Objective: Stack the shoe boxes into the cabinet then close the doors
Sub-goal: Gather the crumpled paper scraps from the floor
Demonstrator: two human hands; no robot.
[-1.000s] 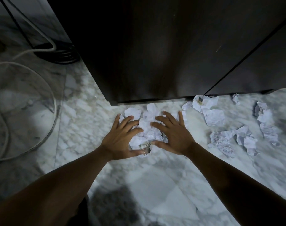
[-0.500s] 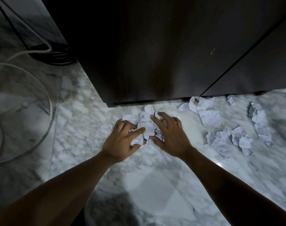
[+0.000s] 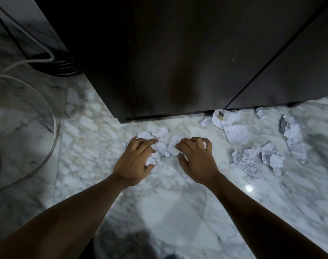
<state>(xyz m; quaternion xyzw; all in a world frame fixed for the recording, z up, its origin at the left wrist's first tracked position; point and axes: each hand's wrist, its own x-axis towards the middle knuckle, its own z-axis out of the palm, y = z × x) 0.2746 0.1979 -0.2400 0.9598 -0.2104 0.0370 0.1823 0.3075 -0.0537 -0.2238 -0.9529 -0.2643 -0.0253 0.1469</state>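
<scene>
A dark wooden cabinet (image 3: 178,53) fills the top of the head view, both its doors closed, a thin seam running between them. No shoe box is in sight. On the marble floor just in front of it lies a small heap of crumpled white paper (image 3: 164,147). My left hand (image 3: 135,161) has its fingers curled round the left side of the heap. My right hand (image 3: 196,157) curls round the right side, with paper showing under its fingertips.
More crumpled paper scraps (image 3: 234,131) lie scattered on the floor to the right, some with printed lines (image 3: 247,163). At the left stand a round glass base (image 3: 28,128) and dark cables (image 3: 52,66) with a white cord.
Both hands went from lying flat on the paper to curling their fingers, bunching the scraps into a tighter heap between them.
</scene>
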